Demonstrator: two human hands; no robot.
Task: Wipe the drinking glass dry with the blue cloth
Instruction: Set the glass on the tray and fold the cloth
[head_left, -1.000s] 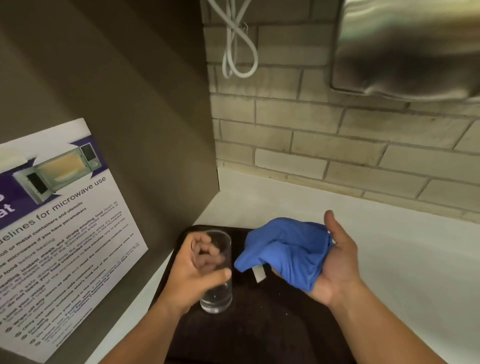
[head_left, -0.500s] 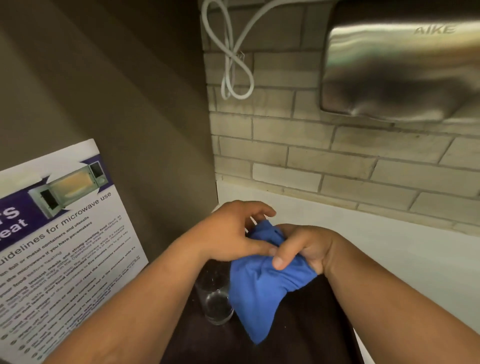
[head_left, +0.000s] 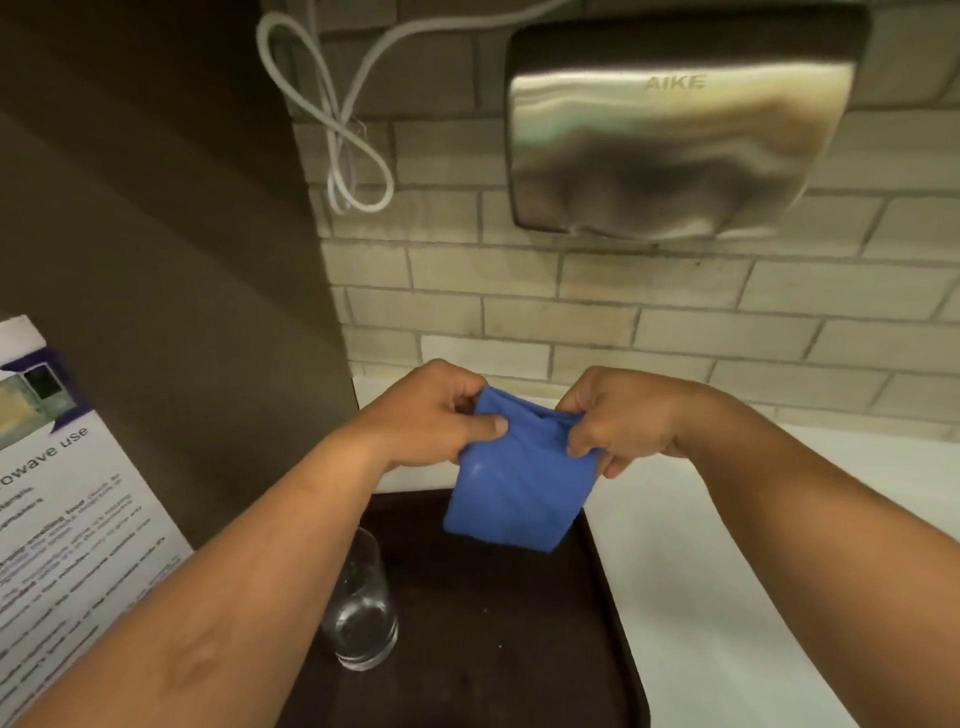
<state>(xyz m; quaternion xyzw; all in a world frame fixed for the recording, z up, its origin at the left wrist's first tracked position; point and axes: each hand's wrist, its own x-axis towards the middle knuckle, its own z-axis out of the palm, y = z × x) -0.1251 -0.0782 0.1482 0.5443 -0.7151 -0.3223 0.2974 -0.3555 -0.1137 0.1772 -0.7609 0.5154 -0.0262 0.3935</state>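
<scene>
The blue cloth (head_left: 511, 488) hangs in the air above the dark tray (head_left: 498, 649), held by its upper edge in both hands. My left hand (head_left: 431, 415) pinches the upper left corner and my right hand (head_left: 618, 415) pinches the upper right. The clear drinking glass (head_left: 363, 618) stands upright on the left part of the tray, untouched, partly hidden behind my left forearm.
A metal hand dryer (head_left: 670, 145) is mounted on the brick wall above, with a looped white cable (head_left: 343, 140) beside it. A microwave guideline poster (head_left: 67, 519) leans on the dark side panel at left. The white counter (head_left: 727, 571) extends to the right.
My left hand let go of the glass and joined the right hand on the cloth. Both hands then rose and pulled apart, spreading the cloth.
</scene>
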